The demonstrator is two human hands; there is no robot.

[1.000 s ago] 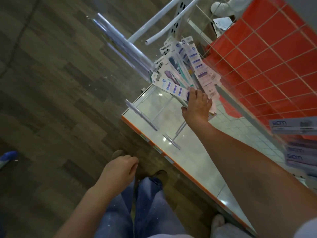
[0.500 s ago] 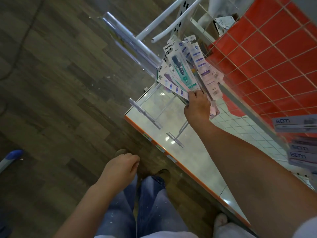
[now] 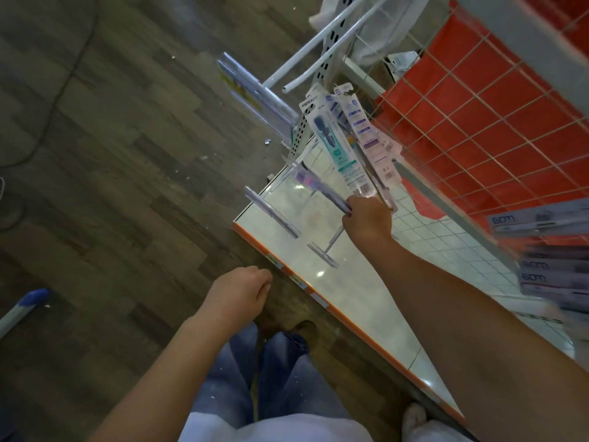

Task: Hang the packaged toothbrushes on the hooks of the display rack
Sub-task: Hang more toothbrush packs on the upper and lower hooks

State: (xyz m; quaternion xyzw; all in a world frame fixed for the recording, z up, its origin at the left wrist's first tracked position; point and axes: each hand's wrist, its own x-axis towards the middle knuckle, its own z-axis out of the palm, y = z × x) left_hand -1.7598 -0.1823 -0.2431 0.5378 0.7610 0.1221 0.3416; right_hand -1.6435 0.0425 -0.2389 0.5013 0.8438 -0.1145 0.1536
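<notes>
While a fan of packaged toothbrushes (image 3: 344,145) is gripped in the right hand (image 3: 366,218) beside the rack, w/ left hand (image 3: 237,295) idle, one pkg must be threaded onto a hook (image 3: 322,250).

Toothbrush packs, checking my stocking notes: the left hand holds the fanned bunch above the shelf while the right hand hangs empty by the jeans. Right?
Not quite: the hands are swapped. In the head view the right hand holds the toothbrush packs above the shelf, while the left hand hangs empty by the jeans.

A fan of packaged toothbrushes (image 3: 347,145) is held just beyond the right hand (image 3: 366,218); two hooks (image 3: 322,254) are seen between it and the left hand (image 3: 237,295); the grid panel (image 3: 497,122) stands to its right.
</notes>
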